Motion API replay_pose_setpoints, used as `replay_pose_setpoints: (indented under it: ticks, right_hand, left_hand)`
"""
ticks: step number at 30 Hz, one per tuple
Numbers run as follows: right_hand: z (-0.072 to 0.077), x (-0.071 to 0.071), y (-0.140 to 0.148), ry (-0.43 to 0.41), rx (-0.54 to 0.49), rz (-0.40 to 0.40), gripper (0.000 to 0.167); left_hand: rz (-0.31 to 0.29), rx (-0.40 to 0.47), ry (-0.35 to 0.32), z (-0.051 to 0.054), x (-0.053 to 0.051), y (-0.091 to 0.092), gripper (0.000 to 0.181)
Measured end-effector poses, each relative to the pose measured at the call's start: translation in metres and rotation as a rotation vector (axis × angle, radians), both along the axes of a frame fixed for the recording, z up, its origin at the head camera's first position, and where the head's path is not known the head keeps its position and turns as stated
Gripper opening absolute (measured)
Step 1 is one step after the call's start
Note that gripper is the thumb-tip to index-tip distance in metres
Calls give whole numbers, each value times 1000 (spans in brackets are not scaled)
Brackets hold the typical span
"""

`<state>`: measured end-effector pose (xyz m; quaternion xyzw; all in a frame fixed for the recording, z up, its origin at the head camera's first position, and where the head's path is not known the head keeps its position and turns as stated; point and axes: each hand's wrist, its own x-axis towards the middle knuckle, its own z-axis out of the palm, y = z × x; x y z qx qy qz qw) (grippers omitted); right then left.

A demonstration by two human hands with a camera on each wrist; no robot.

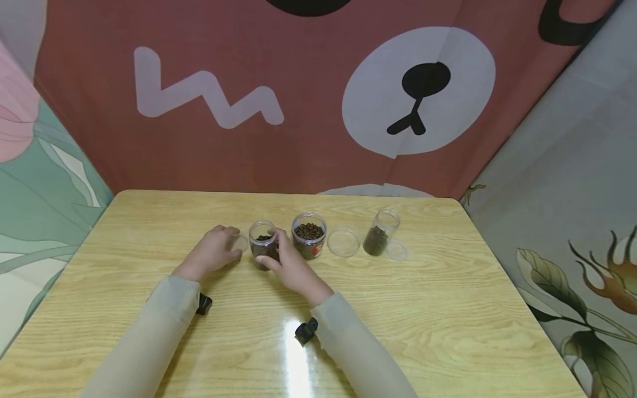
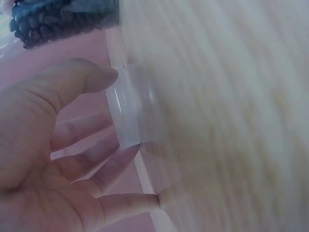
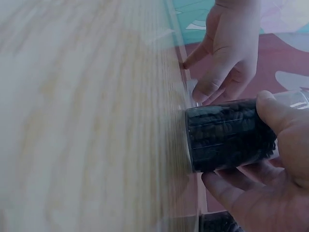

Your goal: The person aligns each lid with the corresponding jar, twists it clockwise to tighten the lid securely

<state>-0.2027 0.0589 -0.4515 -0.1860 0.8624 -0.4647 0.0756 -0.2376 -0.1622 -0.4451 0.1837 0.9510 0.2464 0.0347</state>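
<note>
My left hand (image 1: 215, 252) has its thumb and fingers around the rim of a clear lid (image 1: 241, 244), which lies on the table; in the left wrist view the same lid (image 2: 137, 108) sits between thumb and fingertips. Just to the right, my right hand (image 1: 293, 269) grips an uncapped clear jar (image 1: 261, 247) partly filled with dark beans. Seen from the right wrist, that jar (image 3: 227, 133) stands on the table, thumb on one side and fingers on the other.
Right of my right hand stands a wider open jar (image 1: 308, 243) of brown beans, beside a large clear lid (image 1: 343, 242). Farther right is a taller clear jar (image 1: 380, 234) of dark contents, with a small lid (image 1: 397, 250) next to it. A printed cloth hangs behind the table.
</note>
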Motion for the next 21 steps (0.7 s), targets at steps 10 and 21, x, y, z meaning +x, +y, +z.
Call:
replay_pose_setpoints:
  ticks: [10, 21]
  right_hand:
    - [1, 1, 7, -7, -14, 28, 66]
    - [-4, 2, 12, 2, -51, 71, 66]
  left_hand:
    - [8, 7, -9, 3, 1, 2, 53]
    - [39, 32, 7, 0, 0, -3, 52]
